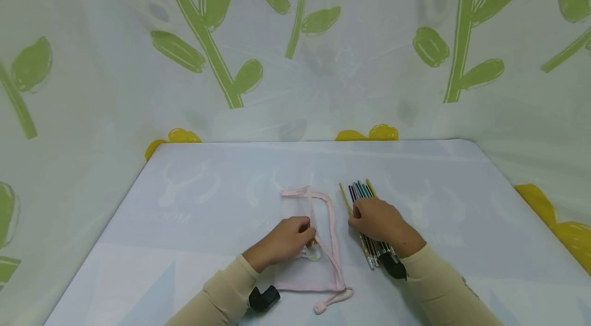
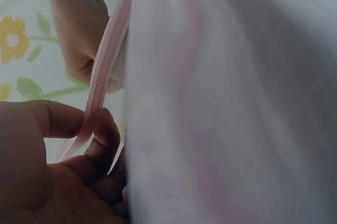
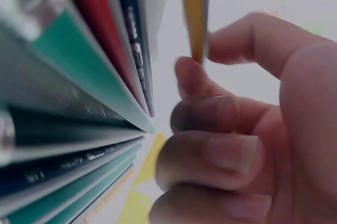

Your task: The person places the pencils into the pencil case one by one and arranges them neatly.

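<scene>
A see-through pouch [image 1: 333,223] with pink edging lies on the table, its pink cord loop at the near corner. My left hand [image 1: 283,238] pinches its pink zipper edge [image 2: 105,60] between thumb and index finger, lifting it slightly. To the right lies a bundle of pencils [image 1: 360,190] in green, red, dark blue and yellow, side by side. Over that bundle is my right hand [image 1: 380,221], which pinches a yellow pencil [image 3: 194,13] between thumb and index finger. The other fingers curl inward beside the remaining pencils [image 3: 89,71].
A pale patterned table [image 1: 194,233] carries everything. Behind it hangs a white curtain [image 1: 360,74] with green leaves and yellow flowers. Black wrist-camera mounts [image 1: 264,299] sit at both wrists. The pouch's cord [image 1: 334,299] trails toward the near edge.
</scene>
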`<action>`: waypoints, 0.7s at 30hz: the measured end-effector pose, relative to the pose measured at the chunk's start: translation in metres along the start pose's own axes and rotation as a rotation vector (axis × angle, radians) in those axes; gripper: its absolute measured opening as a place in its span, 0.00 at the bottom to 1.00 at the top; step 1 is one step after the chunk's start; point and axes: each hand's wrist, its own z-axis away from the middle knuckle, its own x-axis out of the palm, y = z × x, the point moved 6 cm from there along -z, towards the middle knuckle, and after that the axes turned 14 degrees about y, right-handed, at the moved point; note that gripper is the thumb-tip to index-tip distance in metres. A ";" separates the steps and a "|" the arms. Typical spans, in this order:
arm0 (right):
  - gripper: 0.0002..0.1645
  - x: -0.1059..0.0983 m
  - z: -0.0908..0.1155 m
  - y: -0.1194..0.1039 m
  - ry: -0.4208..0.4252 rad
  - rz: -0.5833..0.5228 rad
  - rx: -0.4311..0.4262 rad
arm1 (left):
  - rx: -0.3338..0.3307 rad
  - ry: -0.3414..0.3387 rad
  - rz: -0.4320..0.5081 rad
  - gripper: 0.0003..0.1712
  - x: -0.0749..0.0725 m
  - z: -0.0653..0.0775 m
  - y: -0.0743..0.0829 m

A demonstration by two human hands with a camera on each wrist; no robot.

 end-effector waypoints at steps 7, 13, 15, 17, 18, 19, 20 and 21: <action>0.13 -0.010 -0.009 0.004 0.113 -0.119 0.023 | 0.007 -0.002 0.004 0.14 -0.003 0.000 0.001; 0.09 -0.013 -0.011 0.001 0.118 -0.227 0.029 | 0.015 -0.011 0.020 0.14 -0.002 0.002 0.002; 0.09 -0.011 -0.011 0.001 0.108 -0.268 0.036 | 0.022 -0.015 0.029 0.13 -0.001 0.003 0.000; 0.07 -0.010 -0.011 0.001 0.102 -0.309 0.035 | 0.027 -0.020 0.040 0.13 -0.002 0.004 -0.002; 0.06 -0.010 -0.010 0.001 0.102 -0.326 0.031 | 0.030 -0.023 0.045 0.13 -0.002 0.005 -0.003; 0.05 -0.010 -0.010 0.000 0.099 -0.344 0.031 | 0.032 -0.026 0.052 0.13 -0.002 0.005 -0.004; 0.04 -0.010 -0.010 0.000 0.099 -0.361 0.032 | 0.032 -0.029 0.059 0.13 -0.003 0.006 -0.005; 0.03 -0.011 -0.011 -0.001 0.098 -0.382 0.034 | 0.031 -0.032 0.064 0.13 -0.003 0.006 -0.005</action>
